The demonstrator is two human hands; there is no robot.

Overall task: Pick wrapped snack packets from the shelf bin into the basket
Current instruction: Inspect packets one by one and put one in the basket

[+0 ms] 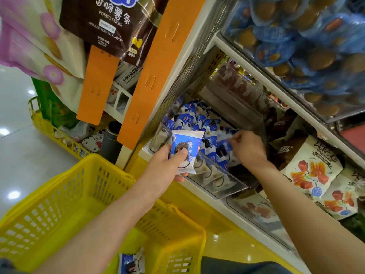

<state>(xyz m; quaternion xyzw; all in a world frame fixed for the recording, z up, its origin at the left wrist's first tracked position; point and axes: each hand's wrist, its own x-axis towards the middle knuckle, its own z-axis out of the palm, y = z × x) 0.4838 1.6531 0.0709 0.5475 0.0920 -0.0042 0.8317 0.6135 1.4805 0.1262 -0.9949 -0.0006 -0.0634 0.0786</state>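
Observation:
My left hand [165,168] grips a blue and white wrapped snack packet [186,148] with a dark cookie picture, held just in front of the clear shelf bin [219,186]. The bin is full of several like packets [197,119]. My right hand [247,148] reaches into the bin with fingers pinched on the edge of a blue packet [225,148] in the pile. Below, the yellow plastic basket [65,194] stands open, and one packet [131,263] lies on its bottom.
An orange shelf upright [150,76] rises left of the bin. Bags of dried meat snacks [312,171] fill the shelf to the right. Blue cup snacks [296,36] fill the bin above. Another yellow basket [49,127] with goods stands on the shiny floor at left.

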